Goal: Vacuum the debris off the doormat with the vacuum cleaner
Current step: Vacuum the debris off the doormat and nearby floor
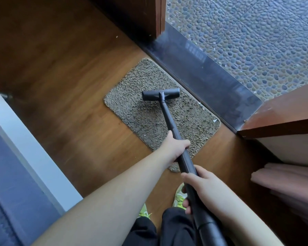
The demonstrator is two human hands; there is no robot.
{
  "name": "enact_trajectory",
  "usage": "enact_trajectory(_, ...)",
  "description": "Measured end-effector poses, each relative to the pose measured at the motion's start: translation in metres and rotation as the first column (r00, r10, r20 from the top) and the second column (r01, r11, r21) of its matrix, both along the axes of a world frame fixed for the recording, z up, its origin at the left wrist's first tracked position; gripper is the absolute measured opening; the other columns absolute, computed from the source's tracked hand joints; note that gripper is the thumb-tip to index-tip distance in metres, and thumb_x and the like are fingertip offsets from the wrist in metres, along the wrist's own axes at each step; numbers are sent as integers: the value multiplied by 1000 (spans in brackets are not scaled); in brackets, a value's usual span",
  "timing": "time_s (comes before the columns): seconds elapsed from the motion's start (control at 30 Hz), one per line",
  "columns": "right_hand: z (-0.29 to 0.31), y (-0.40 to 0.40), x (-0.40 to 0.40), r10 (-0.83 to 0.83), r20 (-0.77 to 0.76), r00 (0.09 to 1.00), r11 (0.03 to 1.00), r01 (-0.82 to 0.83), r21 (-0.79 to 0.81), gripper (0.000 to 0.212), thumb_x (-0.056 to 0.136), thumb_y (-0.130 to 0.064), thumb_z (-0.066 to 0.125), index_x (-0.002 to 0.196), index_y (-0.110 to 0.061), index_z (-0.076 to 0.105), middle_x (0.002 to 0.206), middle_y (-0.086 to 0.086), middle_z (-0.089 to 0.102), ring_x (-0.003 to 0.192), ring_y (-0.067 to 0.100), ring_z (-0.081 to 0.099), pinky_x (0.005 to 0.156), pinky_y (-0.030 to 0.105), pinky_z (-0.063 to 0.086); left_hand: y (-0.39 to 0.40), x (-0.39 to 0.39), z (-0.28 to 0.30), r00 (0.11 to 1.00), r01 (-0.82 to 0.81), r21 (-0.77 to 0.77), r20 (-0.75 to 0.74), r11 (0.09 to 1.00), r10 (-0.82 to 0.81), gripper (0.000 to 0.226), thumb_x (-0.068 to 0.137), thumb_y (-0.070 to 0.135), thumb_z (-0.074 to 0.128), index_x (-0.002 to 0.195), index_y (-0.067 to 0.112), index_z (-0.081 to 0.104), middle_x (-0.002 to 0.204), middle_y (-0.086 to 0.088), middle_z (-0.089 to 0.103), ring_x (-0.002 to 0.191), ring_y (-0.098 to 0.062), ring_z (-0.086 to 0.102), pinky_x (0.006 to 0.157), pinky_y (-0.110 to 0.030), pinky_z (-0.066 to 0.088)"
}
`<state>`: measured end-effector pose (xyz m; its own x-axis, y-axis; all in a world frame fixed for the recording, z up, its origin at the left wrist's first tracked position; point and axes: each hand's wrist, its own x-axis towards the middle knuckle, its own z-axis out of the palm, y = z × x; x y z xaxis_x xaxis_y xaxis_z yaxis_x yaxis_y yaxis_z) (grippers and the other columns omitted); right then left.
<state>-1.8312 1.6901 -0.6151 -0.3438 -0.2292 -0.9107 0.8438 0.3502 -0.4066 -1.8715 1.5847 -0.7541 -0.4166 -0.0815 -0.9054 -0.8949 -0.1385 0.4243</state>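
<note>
A shaggy grey-brown doormat (pixel 132 107) lies on the wooden floor beside the door threshold. The black floor nozzle (pixel 160 94) of the vacuum cleaner rests on the mat's middle, towards its far part. Its black tube (pixel 169 121) runs back to me. My left hand (pixel 172 148) grips the tube over the mat's near edge. My right hand (pixel 203 187) grips the thicker lower tube closer to my body. Small white bits of debris (pixel 215 120) lie at the mat's right corner and along its right edge.
A dark metal threshold (pixel 203 73) borders the mat, with pebble paving (pixel 256 41) beyond. A wooden door frame (pixel 144 15) stands at the top, an open wooden door (pixel 283 118) at right. A grey sofa (pixel 11 174) is at left. My shoes (pixel 180 197) stand behind the mat.
</note>
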Motion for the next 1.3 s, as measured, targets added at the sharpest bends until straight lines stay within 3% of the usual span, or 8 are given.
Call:
enact_trajectory(0.13,-13,-13,-29,-77,15,997,997,77,-19,13,97,-13,50,106,-4,47,78,17,48,39,21,54,39,24,46,-11,-41,-5,998,58,-12,-30,998,-58,59,77,13,65,129,13,37,104,-19,59,83,-35,64,73,-45,60)
enact_trajectory(0.27,-26,-32,-51,-154,65,986,987,157,-45,6,97,-11,48,93,-11,44,76,13,47,36,18,53,38,23,47,-26,-67,-9,995,93,-32,-13,995,-94,35,81,7,62,110,11,42,94,-17,55,80,-34,61,72,-45,58)
enact_trajectory(0.33,-30,-39,-53,-161,91,983,985,166,-42,7,97,-10,47,92,-12,43,76,12,46,37,17,53,38,24,47,-31,-71,-12,992,126,-28,5,992,-126,39,79,8,62,111,11,41,94,-17,54,79,-35,61,73,-46,58)
enact_trajectory(0.53,-29,-39,-52,-184,103,978,980,190,-54,8,96,-11,48,91,-11,43,77,13,46,39,18,52,41,26,49,-31,-69,-16,994,108,6,-3,994,-108,69,76,11,62,138,10,32,102,-17,52,81,-34,58,69,-42,56)
enact_trajectory(0.73,-23,-33,-54,-185,85,979,980,190,-59,6,96,-12,51,93,-11,46,77,13,47,39,17,54,41,25,50,-27,-71,-14,995,98,-25,-22,995,-98,45,82,9,61,122,9,39,96,-16,51,83,-34,58,79,-47,56)
enact_trajectory(1.0,-16,-24,-45,-181,68,981,981,185,-53,9,97,-14,53,100,-8,47,78,15,49,38,18,54,39,24,47,-20,-60,-9,996,92,-10,-11,996,-92,60,83,10,62,135,7,33,103,-17,52,81,-34,60,74,-45,58)
enact_trajectory(1.3,-8,-16,-25,-158,73,985,986,161,-39,9,96,-14,53,101,-7,48,78,15,50,41,19,54,40,24,46,-13,-38,-5,993,114,-16,-6,993,-114,48,85,9,61,127,8,37,102,-17,54,83,-33,62,74,-44,59)
